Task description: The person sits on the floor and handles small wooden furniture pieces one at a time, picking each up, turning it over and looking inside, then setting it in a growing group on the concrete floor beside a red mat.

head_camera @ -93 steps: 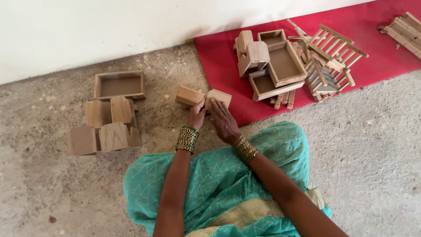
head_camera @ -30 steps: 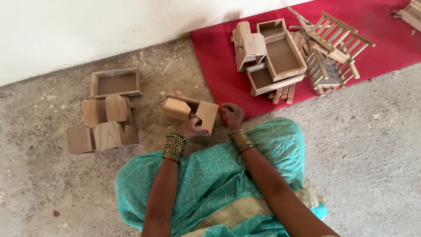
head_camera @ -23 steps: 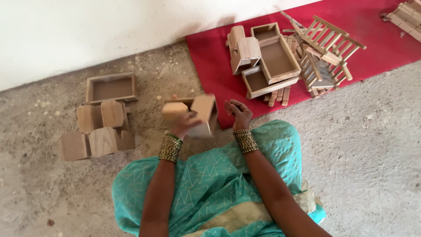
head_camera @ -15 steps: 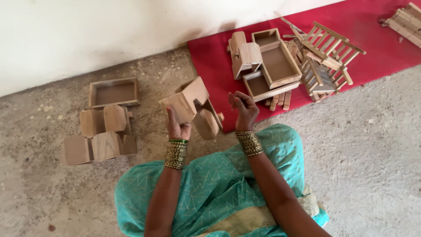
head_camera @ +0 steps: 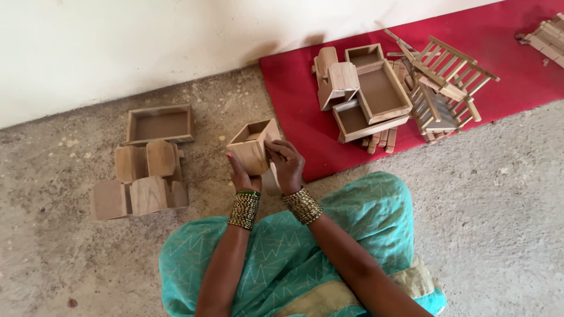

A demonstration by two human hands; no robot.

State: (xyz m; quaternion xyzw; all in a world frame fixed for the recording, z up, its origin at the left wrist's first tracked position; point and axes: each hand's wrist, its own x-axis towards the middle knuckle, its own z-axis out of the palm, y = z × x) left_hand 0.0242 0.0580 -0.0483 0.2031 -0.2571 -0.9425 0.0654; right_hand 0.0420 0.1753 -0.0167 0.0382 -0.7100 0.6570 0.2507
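Concrete floor [head_camera: 505,194], red mat [head_camera: 294,88] along its far edge by the wall, bearing wooden trays [head_camera: 379,94] and slatted racks [head_camera: 449,73]. Wooden blocks [head_camera: 141,182] stacked at left, near an open tray [head_camera: 160,124]. Small open wooden box [head_camera: 252,147], raised above the floor: left hand [head_camera: 239,171] grasping its underside, right hand [head_camera: 286,164] gripping its near side.

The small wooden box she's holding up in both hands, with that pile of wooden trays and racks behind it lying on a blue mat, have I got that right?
Not quite: the mat is red, not blue, as the head view shows. The rest holds: the small wooden box is held in the left hand and right hand, and the wooden trays and racks lie on that mat.
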